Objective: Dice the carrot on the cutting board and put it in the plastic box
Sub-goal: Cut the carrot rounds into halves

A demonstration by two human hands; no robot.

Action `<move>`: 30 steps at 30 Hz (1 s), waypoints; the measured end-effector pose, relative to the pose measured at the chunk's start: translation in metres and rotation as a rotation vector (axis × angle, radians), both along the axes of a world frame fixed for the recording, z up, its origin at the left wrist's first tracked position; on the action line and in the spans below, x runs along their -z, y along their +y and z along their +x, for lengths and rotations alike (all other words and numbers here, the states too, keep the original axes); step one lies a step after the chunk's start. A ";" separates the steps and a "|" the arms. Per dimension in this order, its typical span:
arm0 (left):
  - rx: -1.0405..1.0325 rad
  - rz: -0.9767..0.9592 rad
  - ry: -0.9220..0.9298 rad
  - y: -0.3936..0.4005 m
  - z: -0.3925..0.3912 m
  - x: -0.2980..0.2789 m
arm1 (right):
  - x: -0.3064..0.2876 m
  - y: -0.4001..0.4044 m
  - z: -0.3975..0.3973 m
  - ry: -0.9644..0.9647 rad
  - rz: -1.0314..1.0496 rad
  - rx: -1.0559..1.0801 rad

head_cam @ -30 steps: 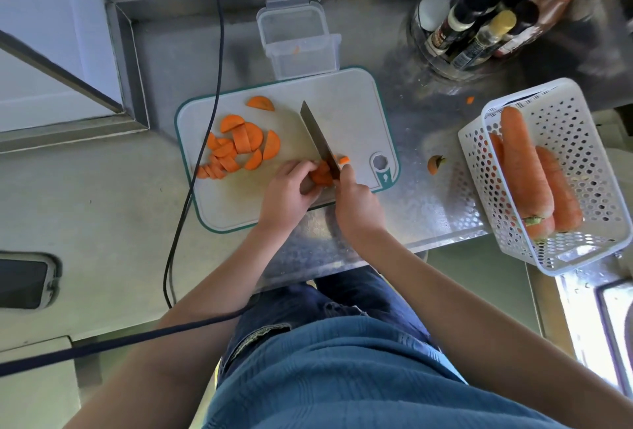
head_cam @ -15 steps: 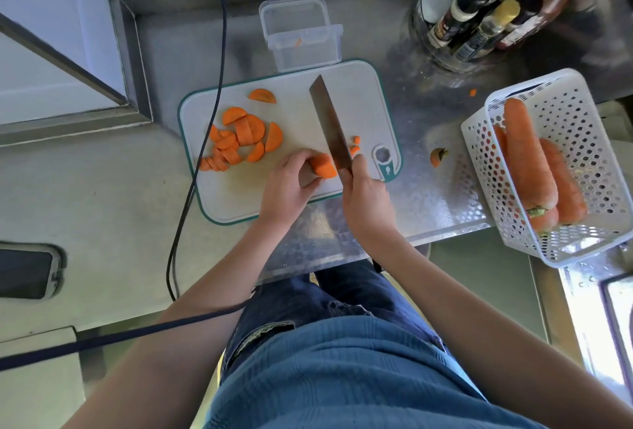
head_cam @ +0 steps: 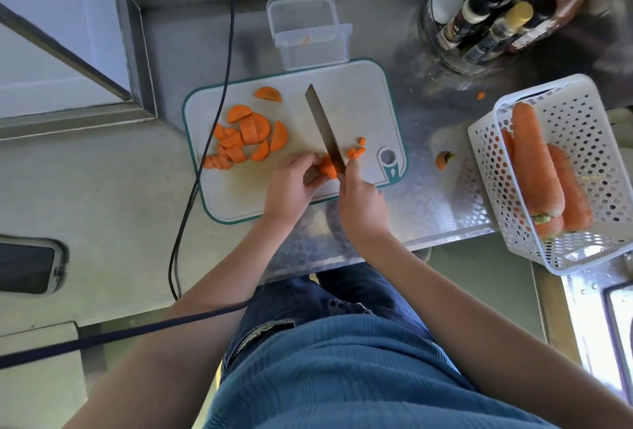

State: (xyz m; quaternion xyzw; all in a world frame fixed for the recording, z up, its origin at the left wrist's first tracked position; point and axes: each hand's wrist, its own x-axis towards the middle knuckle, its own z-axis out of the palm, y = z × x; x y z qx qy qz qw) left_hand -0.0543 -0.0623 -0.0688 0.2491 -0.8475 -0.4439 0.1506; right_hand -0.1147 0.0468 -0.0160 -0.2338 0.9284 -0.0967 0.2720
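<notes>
My steel counter [head_cam: 428,202] carries the cutting board [head_cam: 356,99] centre-frame, plastic box [head_cam: 310,48] above it, basket [head_cam: 582,140] right.

steel counter [head_cam: 428,209] — daylit | pale wall [head_cam: 51,17] | grey ledge [head_cam: 102,171]

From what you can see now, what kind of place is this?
Most likely a kitchen work counter: a steel worktop, a cutting board with a knife slicing carrot, and a cluster of sauce bottles at the back.
</notes>
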 end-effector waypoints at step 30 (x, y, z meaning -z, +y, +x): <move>-0.029 0.037 0.005 0.000 0.003 0.000 | -0.015 -0.003 -0.006 -0.071 -0.159 0.057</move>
